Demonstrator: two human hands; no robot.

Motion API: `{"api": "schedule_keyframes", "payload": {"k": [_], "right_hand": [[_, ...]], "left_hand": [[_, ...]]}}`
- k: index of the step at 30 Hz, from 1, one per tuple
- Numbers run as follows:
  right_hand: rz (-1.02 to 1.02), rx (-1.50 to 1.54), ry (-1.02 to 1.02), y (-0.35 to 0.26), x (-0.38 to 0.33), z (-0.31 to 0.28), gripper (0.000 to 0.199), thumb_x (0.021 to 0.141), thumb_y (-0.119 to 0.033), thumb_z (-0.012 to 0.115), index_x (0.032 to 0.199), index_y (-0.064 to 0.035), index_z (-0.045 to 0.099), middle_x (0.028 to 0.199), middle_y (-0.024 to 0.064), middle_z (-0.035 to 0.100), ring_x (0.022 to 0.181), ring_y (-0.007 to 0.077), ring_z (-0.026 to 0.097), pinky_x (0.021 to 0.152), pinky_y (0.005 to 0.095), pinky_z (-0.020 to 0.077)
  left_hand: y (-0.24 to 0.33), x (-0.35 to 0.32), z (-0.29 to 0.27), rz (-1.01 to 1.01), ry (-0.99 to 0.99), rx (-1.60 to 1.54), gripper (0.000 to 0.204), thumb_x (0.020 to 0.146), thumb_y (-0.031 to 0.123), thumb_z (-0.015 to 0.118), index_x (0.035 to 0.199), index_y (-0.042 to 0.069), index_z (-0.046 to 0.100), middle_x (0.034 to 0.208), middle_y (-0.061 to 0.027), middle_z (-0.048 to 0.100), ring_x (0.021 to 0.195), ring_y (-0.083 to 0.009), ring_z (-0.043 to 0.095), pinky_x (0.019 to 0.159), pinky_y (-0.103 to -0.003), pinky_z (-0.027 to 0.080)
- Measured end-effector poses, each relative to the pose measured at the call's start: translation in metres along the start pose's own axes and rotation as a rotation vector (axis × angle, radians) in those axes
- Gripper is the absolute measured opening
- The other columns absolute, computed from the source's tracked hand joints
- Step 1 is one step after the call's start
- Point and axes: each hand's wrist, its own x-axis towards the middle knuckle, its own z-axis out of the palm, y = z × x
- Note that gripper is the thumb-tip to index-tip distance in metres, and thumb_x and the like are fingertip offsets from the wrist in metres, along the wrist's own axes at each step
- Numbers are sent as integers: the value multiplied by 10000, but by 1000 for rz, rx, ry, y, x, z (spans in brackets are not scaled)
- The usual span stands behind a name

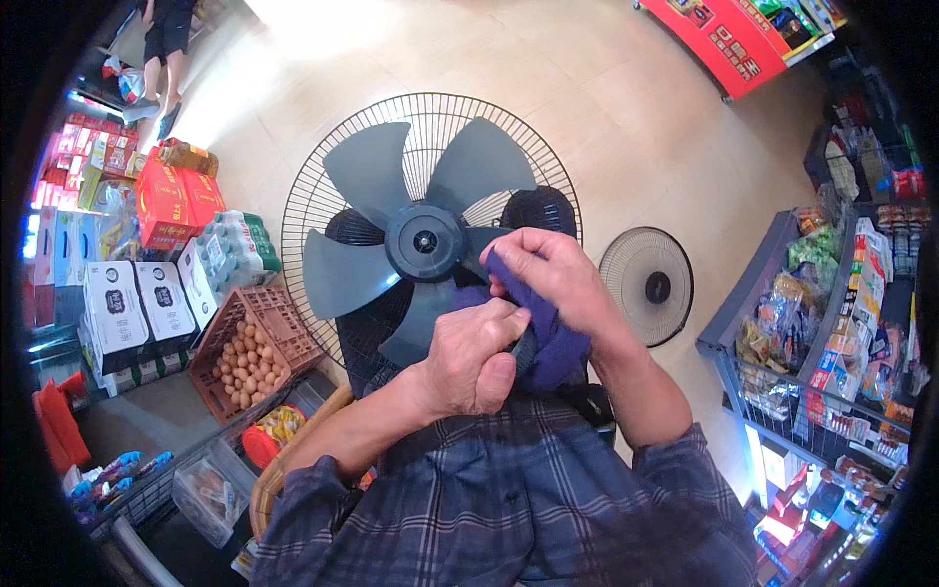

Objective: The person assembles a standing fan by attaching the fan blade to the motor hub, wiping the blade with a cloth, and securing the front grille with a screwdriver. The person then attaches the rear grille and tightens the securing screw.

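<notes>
A large fan with dark grey-green blades faces up before me, its round wire rear grille spread out behind the blades. At the lower right of the hub, a purple cloth is bunched over one blade. My right hand pinches the upper part of this cloth between thumb and fingers. Just below and left of it, my left hand is closed in a fist on the cloth's near side. The blade part under both hands is mostly hidden.
A round fan cover with a dark centre lies to the right on the tiled floor. Left are a brown crate of eggs and stacked cartons. Snack racks stand right. A person is at the far left.
</notes>
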Motion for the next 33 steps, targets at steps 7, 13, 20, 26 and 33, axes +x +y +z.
{"api": "schedule_keyframes", "payload": {"k": [7,13,20,26,33], "right_hand": [[-579,-40,264,1,-28,10,178,950,-174,571,954,2,597,986,111,636,828,196,629,780,320,514],[35,241,83,-3,-14,-1,196,943,-174,584,993,14,601,969,98,654,819,196,641,772,322,527],[-599,148,394,5,-31,10,253,926,-249,603,1028,-17,590,1030,152,627,952,275,627,840,395,523],[-541,-444,369,-7,-22,20,87,869,-67,633,851,17,647,831,108,677,750,191,652,684,302,507],[-154,870,244,-8,-9,-36,497,1016,-464,370,1045,-15,581,952,149,647,870,254,654,786,361,556]], "left_hand": [[7,-10,14,-367,184,-89,338,956,183,381,1101,-95,508,997,-211,604,832,-303,608,770,-387,489],[7,-4,19,-146,155,-91,370,1020,279,337,1105,-28,525,933,-227,625,655,-266,592,583,-407,490],[25,25,22,-981,769,-874,444,1056,376,242,1123,46,531,958,-148,639,715,-185,591,635,-320,486],[26,8,38,-709,470,-333,409,1053,289,253,1189,-1,508,1079,-123,562,1010,-176,522,901,-321,428],[29,14,21,-807,581,-1209,478,1054,443,295,1280,42,422,1152,-147,570,1106,-294,560,990,-437,460]]}}
